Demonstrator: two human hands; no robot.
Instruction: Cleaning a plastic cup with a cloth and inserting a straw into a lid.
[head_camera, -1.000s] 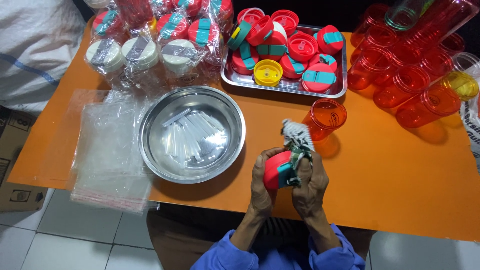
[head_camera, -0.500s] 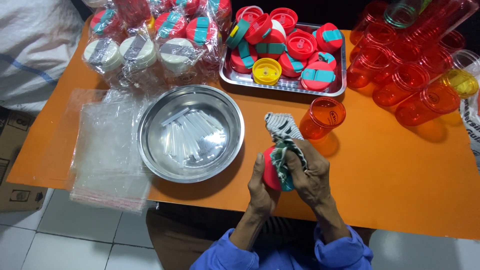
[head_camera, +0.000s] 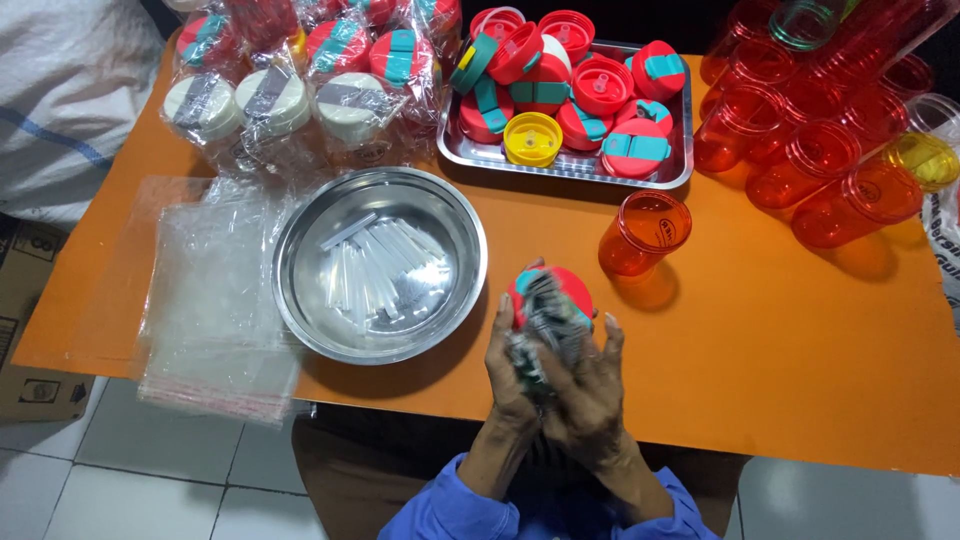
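An orange table (head_camera: 800, 330) stands on a pale tiled floor (head_camera: 120, 480).

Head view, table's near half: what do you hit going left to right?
Stack of clear plastic bags → steel bowl of clear straws → left hand and right hand on a red lid with a grey cloth → lone orange cup.

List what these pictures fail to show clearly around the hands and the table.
- Head view: the cloth over the red lid is motion-blurred; its pattern is unreadable.
- Most of the lid is hidden by the cloth, left hand and right hand.
- The red cups run off the right edge.
- The wrapped cups run off the top edge.
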